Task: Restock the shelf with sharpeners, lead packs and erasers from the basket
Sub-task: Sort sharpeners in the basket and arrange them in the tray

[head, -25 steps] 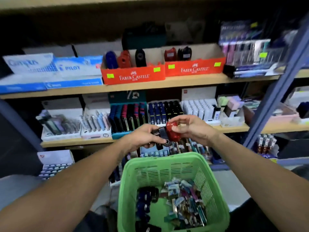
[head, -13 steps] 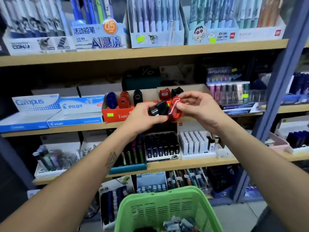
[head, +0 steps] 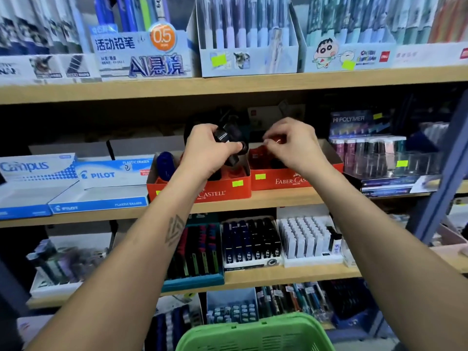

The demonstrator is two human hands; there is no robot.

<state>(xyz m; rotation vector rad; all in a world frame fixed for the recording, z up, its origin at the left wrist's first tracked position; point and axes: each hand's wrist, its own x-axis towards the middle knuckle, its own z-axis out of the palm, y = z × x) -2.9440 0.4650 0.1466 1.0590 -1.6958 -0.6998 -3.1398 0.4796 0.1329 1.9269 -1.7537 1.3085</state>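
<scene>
A: Left hand [head: 205,150] grips black sharpeners [head: 229,138] over the left red box [head: 222,190]; right hand [head: 291,145] pinches something, probably a red sharpener.

B: Seat each upright, gently.

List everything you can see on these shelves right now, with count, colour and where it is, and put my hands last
Pen display boxes: several, pale blue and white, top shelf.
Faber-Castell trays: two, orange-red, middle shelf centre.
Blue sharpener: one, standing in the left tray.
Pilot eraser box: one, blue and white, middle shelf left.
Campus box: one, blue and white, far left.
Hi-Polymer lead display: one, dark with clear tubes, middle shelf right.
Lead pack trays: several, dark and white packs, lower shelf.
Basket: one, green, bottom centre; contents hidden.
Left hand: holds black sharpeners over the left tray.
Right hand: over the right tray, fingers pinched; what it holds is unclear.
</scene>
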